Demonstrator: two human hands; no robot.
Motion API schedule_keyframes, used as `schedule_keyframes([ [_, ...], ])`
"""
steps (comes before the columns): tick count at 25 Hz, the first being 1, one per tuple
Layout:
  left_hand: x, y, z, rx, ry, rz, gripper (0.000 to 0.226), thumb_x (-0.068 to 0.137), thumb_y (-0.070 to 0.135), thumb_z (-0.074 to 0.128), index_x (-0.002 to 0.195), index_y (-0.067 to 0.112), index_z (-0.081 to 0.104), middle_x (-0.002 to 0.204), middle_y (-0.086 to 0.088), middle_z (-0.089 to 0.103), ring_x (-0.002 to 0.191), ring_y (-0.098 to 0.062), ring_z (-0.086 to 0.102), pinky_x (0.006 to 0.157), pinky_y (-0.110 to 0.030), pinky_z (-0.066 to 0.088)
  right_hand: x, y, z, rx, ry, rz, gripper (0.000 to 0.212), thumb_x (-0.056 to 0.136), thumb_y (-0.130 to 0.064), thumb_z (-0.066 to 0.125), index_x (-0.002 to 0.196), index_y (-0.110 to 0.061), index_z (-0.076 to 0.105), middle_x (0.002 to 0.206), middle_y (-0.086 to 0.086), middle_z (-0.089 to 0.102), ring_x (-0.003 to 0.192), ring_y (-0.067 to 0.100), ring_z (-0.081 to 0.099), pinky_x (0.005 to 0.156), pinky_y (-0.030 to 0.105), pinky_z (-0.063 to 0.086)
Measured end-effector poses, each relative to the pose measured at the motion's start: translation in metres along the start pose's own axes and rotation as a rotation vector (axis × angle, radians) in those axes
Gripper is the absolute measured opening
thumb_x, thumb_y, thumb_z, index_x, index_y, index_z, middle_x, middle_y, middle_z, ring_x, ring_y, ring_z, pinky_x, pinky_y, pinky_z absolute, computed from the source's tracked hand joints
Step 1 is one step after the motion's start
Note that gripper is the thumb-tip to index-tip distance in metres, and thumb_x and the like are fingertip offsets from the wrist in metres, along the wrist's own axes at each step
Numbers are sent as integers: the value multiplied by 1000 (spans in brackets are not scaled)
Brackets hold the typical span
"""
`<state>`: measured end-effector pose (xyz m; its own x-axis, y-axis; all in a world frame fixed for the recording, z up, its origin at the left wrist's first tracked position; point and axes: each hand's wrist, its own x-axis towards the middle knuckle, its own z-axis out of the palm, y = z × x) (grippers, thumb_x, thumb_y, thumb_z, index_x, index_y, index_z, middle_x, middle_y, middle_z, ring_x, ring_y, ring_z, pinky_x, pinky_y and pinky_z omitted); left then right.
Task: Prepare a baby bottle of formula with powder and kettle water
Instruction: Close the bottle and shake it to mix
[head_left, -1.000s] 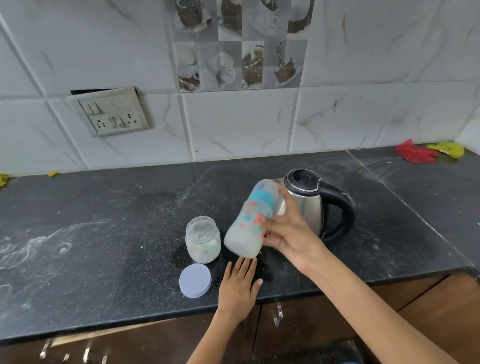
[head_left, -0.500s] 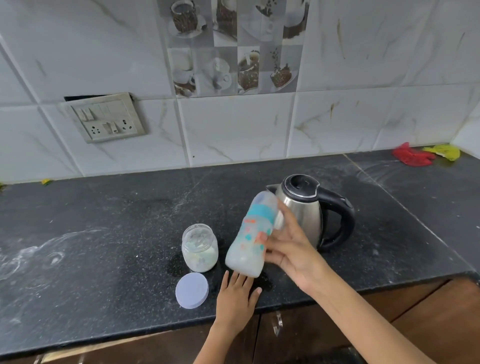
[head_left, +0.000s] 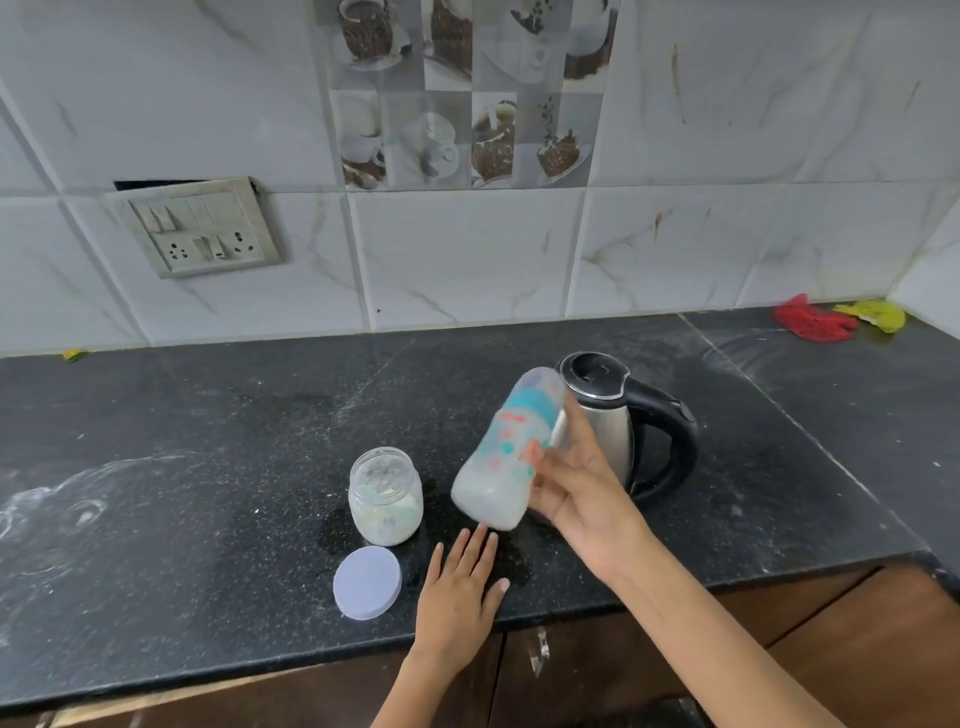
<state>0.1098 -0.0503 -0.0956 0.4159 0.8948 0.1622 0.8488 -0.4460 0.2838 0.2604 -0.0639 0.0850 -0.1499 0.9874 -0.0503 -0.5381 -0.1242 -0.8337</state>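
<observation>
Head view, looking down on a black stone counter (head_left: 208, 493). Open glass jar (head_left: 385, 496) stands near the front edge, its lower part filled with whitish powder; its round pale lid (head_left: 367, 582) lies flat just in front, apart from it. Steel kettle (head_left: 618, 426) with black handle and closed black lid stands to the right of the jar, behind the raised bottle. Baby bottle (head_left: 506, 452) held off the counter, tilted, top leaning away toward the kettle; cloudy white liquid inside, teal collar, clear cap, orange and teal print on the body. Right hand (head_left: 576, 488) grips the bottle round its middle, fingers and thumb wrapped on it. Left hand (head_left: 460, 587) lies flat on the counter near the front edge, fingers straight, fingertips just below the bottle's base. Counter left of the jar bare, with white dusty smears. Red and yellow cloths (head_left: 836, 319) sit in the far right corner by the wall.
</observation>
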Motion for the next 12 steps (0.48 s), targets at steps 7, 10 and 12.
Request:
schedule_keyframes([
  [7, -1, 1, -1, 41, -1, 9, 53, 96, 48, 40, 143, 24, 38, 150, 5, 35, 140, -18, 31, 115, -45, 18, -2, 1, 1, 26, 18, -27, 83, 71, -4, 77, 137, -39, 42, 117, 9, 71, 109, 29, 68, 72, 40, 60],
  [10, -3, 1, -3, 9, -28, 2, 53, 97, 48, 37, 145, 25, 34, 152, 7, 32, 142, -15, 25, 117, -40, 12, 0, 0, 0, 11, 36, -37, 83, 70, -6, 79, 137, -37, 41, 118, 9, 71, 109, 30, 67, 73, 40, 60],
  [12, -1, 2, -1, -22, -11, 16, 55, 98, 48, 34, 148, 26, 23, 154, 9, 15, 144, -13, 12, 118, -38, 5, 0, 1, -2, 61, 63, -57, 77, 75, -6, 74, 139, -33, 42, 120, 10, 69, 110, 31, 67, 73, 41, 60],
])
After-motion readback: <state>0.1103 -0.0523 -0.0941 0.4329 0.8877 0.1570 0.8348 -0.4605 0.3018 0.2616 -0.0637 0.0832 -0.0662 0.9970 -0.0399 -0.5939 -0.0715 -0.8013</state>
